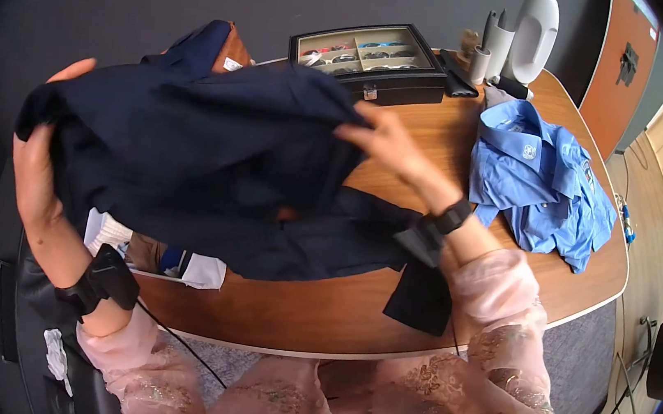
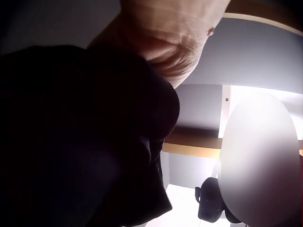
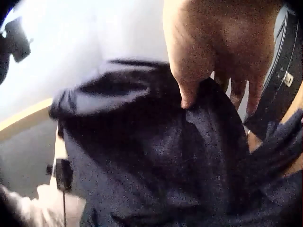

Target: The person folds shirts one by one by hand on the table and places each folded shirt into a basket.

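Observation:
A dark navy garment [image 1: 206, 150] hangs between my two hands above the table, blurred in places. At its left end my left hand [image 1: 35, 179] holds the bunched cloth. Fabric covers much of that hand, with a bit of finger showing past the top edge. In the left wrist view, dark cloth [image 2: 85, 142] hides the fingers. My right hand [image 1: 389, 144] pinches the garment's upper right edge. The right wrist view shows the thumb [image 3: 188, 97] on the near side of the cloth and fingers behind it. A lower part of the garment trails across the tabletop.
On the wooden table [image 1: 318, 317] a blue shirt [image 1: 546, 179] lies at the right. A glasses case [image 1: 400, 83] stands at the back, beside a white vase-like object [image 1: 533, 37]. Folded clothes [image 1: 148, 255] sit below the garment at left. Black cloth [image 1: 419, 301] lies near the front edge.

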